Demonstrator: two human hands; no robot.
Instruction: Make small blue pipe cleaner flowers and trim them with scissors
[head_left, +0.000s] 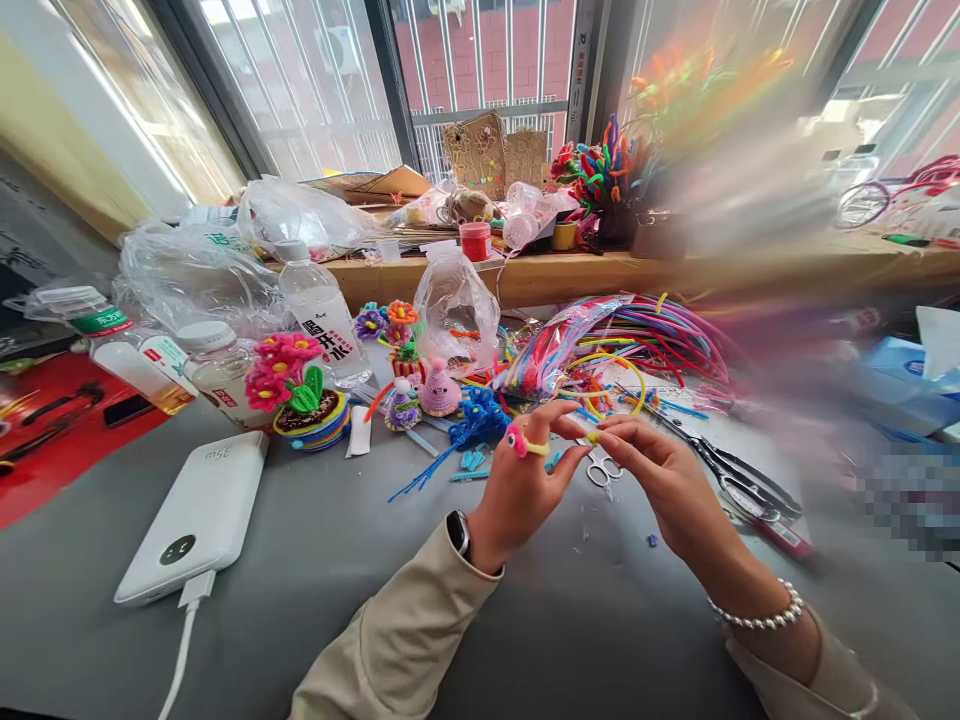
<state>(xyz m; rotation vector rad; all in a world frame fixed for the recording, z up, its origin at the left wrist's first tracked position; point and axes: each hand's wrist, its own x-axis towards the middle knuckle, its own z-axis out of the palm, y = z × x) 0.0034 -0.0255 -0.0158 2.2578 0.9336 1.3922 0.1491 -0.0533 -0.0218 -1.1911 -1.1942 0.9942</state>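
Above the grey table, my right hand (667, 485) pinches a small yellow fuzzy piece (593, 437), probably pipe cleaner, between thumb and fingers. My left hand (521, 490) meets it from the other side, fingers curled and thumb tip close to the same piece; its exact grip is partly hidden. A pink flower ring (517, 440) with a pale yellow band sits on a left finger. Just beyond the fingertips lie small white-handled scissors (602, 472). Blue pipe cleaners (478, 420) bunched together lie beyond my left hand.
Large black scissors (750, 490) lie right of my right hand. Pipe cleaner bundles (645, 335) spread behind. A flower pot ornament (311, 425), small crocheted figures (439, 388), bottles (319, 310) and a white power bank (196, 515) stand or lie to the left.
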